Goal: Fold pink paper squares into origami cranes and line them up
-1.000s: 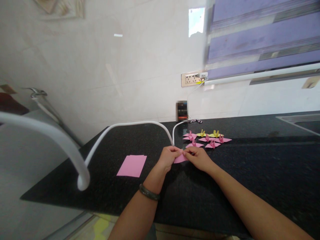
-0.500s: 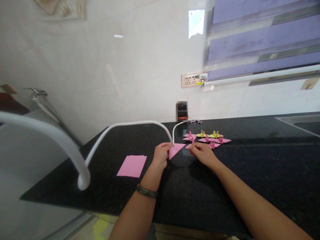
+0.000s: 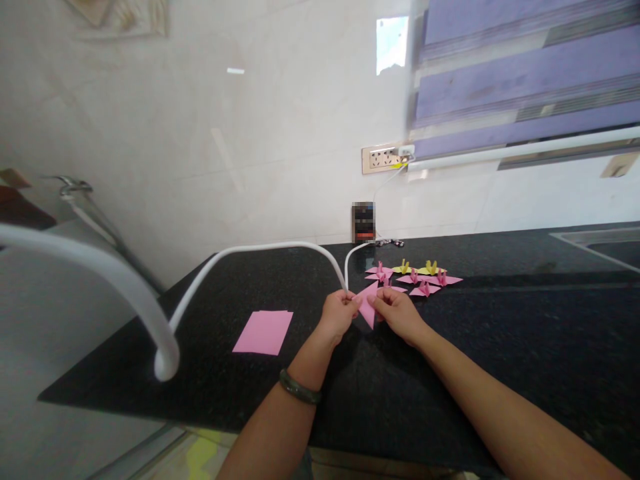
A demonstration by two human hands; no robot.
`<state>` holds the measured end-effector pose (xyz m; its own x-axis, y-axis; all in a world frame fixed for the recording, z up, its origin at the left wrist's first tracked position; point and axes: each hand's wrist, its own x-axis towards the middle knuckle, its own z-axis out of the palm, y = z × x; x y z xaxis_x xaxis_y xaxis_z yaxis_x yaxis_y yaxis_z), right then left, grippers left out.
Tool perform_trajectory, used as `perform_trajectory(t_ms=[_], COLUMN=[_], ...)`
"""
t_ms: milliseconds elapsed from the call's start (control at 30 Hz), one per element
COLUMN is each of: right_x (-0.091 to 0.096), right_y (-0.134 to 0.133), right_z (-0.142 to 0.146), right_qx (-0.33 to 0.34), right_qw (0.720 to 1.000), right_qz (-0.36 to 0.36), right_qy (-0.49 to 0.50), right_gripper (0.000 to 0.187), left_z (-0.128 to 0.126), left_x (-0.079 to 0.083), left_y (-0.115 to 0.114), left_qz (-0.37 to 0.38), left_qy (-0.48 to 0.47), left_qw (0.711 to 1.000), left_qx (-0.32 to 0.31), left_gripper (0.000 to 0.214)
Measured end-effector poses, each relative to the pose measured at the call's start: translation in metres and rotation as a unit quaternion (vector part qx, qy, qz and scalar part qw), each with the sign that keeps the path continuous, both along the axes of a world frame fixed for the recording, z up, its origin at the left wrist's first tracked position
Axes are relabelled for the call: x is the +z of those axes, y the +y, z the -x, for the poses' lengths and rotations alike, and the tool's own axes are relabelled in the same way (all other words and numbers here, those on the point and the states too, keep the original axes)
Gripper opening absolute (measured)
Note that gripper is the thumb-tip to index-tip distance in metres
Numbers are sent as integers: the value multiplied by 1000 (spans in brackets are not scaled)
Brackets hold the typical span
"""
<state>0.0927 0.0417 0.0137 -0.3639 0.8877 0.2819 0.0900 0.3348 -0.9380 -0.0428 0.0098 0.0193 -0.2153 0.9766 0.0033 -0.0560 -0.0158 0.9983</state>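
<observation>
A pink sheet of origami paper (image 3: 369,305), folded to a triangle, is held just above the dark counter. My left hand (image 3: 341,315) pinches its left side. On its right side, the fingers of my right hand (image 3: 397,312) are closed on the paper too. Right behind my hands stand several folded paper cranes: pink ones (image 3: 425,289) and yellow ones (image 3: 431,268). To the left of my left hand lies a small stack of pink square paper (image 3: 263,333).
A white bent tube (image 3: 260,248) arches over the black counter (image 3: 200,373), close behind my left hand. A phone-like dark device (image 3: 363,223) leans on the wall beneath a socket (image 3: 384,159). At the right back is a sink edge (image 3: 580,243).
My left hand has moved right with the folded paper, which has turned so a point faces down. My right hand has come from beside the cranes and now grips the paper.
</observation>
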Motion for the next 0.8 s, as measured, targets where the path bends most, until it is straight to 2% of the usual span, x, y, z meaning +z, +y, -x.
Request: perform_trajectory(t_ms=[100, 233, 333, 467, 800], right_x=[2, 7, 10, 11, 10], right_y=[-1, -4, -5, -6, -8], right_z=[0, 1, 1, 0, -1], right_qx=[5, 48, 74, 97, 113], right_qw=[1000, 989, 981, 981, 982], right_qz=[15, 92, 122, 114, 94], right_qy=[26, 104, 128, 126, 116], right_gripper=[29, 28, 28, 26, 23], left_z=[0, 3, 4, 4, 4], left_x=[0, 1, 1, 1, 1], left_y=[0, -1, -1, -2, -1], left_qz=[-1, 19, 33, 45, 49], left_qy=[-27, -101, -147, -181, -186], left_qw=[1000, 993, 985, 977, 976], left_qx=[-5, -56, -87, -106, -105], left_gripper=[24, 29, 30, 28, 26])
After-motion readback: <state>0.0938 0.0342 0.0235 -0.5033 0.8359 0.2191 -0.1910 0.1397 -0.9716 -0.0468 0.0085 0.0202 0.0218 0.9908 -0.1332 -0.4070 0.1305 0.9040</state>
